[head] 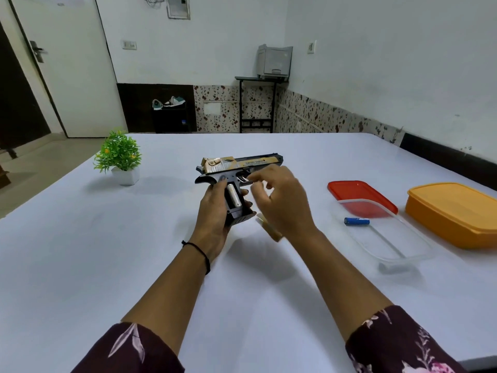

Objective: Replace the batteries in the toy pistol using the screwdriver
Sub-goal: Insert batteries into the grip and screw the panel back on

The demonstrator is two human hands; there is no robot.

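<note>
My left hand (215, 211) grips the handle of the black and gold toy pistol (239, 168), held above the table with its barrel pointing right. The grip's side is uncovered and a silver battery (233, 196) lies in it. My right hand (282, 200) hovers just right of the grip, fingers bent near the trigger area. A pale, blurred handle, seemingly the screwdriver (270, 228), pokes out beneath my right palm. A blue battery (357, 221) lies in the clear plastic container (390, 238) to the right.
A red lid (349, 189) sits under the clear container's far end. An orange lidded box (454, 214) stands at the far right. A small potted plant (121, 157) is at the back left. The table (134, 251) has a white cover.
</note>
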